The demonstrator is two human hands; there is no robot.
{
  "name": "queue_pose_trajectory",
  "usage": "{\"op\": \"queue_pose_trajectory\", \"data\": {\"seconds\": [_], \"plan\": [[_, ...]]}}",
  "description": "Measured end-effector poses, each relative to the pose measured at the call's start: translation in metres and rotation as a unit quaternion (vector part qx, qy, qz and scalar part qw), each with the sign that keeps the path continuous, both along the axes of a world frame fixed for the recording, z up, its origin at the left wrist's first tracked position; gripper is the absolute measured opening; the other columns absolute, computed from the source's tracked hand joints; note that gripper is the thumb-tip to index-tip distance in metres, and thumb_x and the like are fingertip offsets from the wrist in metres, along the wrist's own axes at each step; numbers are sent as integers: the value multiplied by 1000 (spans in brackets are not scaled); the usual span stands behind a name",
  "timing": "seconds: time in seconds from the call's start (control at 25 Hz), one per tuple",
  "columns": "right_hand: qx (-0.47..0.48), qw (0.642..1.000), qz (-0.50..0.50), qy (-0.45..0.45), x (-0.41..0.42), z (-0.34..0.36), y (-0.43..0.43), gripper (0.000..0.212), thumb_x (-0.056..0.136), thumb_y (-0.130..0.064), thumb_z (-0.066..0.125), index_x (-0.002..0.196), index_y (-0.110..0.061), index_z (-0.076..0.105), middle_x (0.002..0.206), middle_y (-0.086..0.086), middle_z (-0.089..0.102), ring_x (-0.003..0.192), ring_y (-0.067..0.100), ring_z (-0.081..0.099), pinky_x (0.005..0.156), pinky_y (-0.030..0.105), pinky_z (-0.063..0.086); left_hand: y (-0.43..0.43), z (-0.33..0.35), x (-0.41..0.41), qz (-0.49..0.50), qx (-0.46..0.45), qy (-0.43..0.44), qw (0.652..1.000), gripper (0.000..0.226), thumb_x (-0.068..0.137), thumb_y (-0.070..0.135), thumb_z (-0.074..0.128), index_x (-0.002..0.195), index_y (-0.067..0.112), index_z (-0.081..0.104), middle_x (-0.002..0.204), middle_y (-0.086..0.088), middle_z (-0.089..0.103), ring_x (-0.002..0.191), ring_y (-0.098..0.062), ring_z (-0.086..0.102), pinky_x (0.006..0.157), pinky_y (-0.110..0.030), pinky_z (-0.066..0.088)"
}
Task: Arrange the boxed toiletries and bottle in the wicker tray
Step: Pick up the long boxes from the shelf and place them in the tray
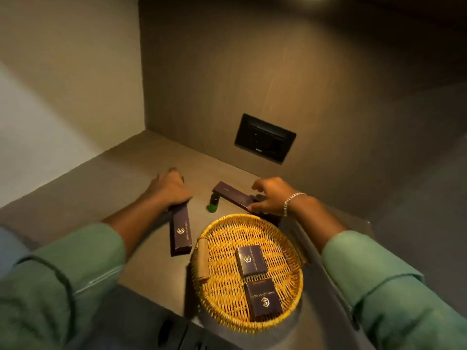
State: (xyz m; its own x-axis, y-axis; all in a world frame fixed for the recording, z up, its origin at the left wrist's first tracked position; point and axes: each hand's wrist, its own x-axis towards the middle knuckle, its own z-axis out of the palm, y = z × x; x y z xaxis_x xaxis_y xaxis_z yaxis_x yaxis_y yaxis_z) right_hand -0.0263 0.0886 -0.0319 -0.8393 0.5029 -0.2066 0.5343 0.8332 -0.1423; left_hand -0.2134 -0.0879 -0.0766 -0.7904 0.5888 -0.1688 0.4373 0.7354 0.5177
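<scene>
A round yellow wicker tray (219, 281) lies on the brown counter near its front edge. Two small dark purple boxes rest in it: one (250, 260) in the middle, one (262, 299) nearer me. My left hand (171, 189) grips the far end of a long dark purple box (180, 232) that lies left of the tray. My right hand (267, 197) holds the right end of another long purple box (232, 195) just beyond the tray. A small green bottle with a dark cap (213, 204) stands between the two long boxes.
A black socket panel (265, 137) is set in the back wall. A side wall closes the counter on the left. The tray has a wooden handle (203, 258) on its left rim. Green sleeves cover both my forearms.
</scene>
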Motion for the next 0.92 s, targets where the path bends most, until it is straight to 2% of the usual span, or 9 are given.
{"op": "queue_pose_trajectory", "data": {"seconds": [0.12, 0.24, 0.32, 0.44, 0.56, 0.64, 0.76, 0.92], "plan": [[-36, 998, 26, -35, -23, -19, 5, 55, 72, -37, 75, 119, -20, 53, 116, 7, 61, 98, 21, 57, 79, 33, 52, 2, 13, 5, 38, 43, 26, 998, 25, 75, 31, 68, 88, 13, 56, 90, -12, 62, 80, -29, 60, 75, -45, 58], [-48, 998, 30, 4, -21, -24, 5, 54, 72, -32, 76, 120, -21, 52, 113, 6, 63, 95, 20, 59, 75, 30, 52, 4, 48, 14, 44, 159, 63, 984, 40, 75, 26, 72, 109, 11, 57, 106, -17, 63, 90, -32, 61, 78, -41, 56], [-29, 999, 35, 25, -16, -18, 1, 55, 72, -32, 76, 120, -22, 51, 112, 6, 63, 95, 21, 59, 74, 31, 52, 3, 79, 28, 16, 246, 115, 962, 51, 77, 26, 71, 121, 11, 52, 115, -17, 60, 98, -25, 54, 78, -35, 48], [22, 994, 30, 104, -7, 9, -7, 56, 69, -33, 77, 118, -22, 52, 112, 9, 64, 92, 24, 61, 72, 37, 55, 4, 116, 56, -22, 315, 160, 935, 51, 76, 30, 70, 119, 13, 50, 114, -13, 58, 98, -19, 43, 75, -30, 38], [8, 983, 2, 184, 9, 40, -18, 73, 60, -40, 83, 122, -19, 51, 113, 11, 63, 93, 27, 62, 73, 40, 57, 3, 114, 84, -93, 280, 173, 940, 51, 72, 33, 73, 113, 12, 51, 109, -13, 61, 94, -22, 53, 71, -30, 43], [-21, 979, -24, 201, 23, 52, -26, 82, 55, -43, 86, 124, -21, 49, 113, 12, 61, 96, 27, 60, 74, 39, 56, 3, 96, 97, -112, 225, 151, 956, 54, 71, 32, 75, 114, 12, 50, 109, -14, 62, 94, -27, 59, 73, -35, 52], [-39, 982, -45, 179, 45, 50, -38, 84, 52, -45, 86, 124, -25, 47, 114, 11, 58, 92, 23, 57, 64, 30, 50, 2, 69, 106, -101, 138, 120, 978, 61, 71, 33, 77, 120, 14, 45, 113, -15, 59, 99, -33, 59, 77, -47, 57], [-40, 987, -66, 142, 56, 32, -51, 92, 51, -40, 87, 128, -24, 40, 115, 11, 59, 86, 20, 57, 56, 23, 45, 1, 46, 108, -100, 100, 104, 985, 66, 70, 43, 78, 121, 15, 46, 101, -9, 58, 90, -27, 58, 66, -40, 57]]}}
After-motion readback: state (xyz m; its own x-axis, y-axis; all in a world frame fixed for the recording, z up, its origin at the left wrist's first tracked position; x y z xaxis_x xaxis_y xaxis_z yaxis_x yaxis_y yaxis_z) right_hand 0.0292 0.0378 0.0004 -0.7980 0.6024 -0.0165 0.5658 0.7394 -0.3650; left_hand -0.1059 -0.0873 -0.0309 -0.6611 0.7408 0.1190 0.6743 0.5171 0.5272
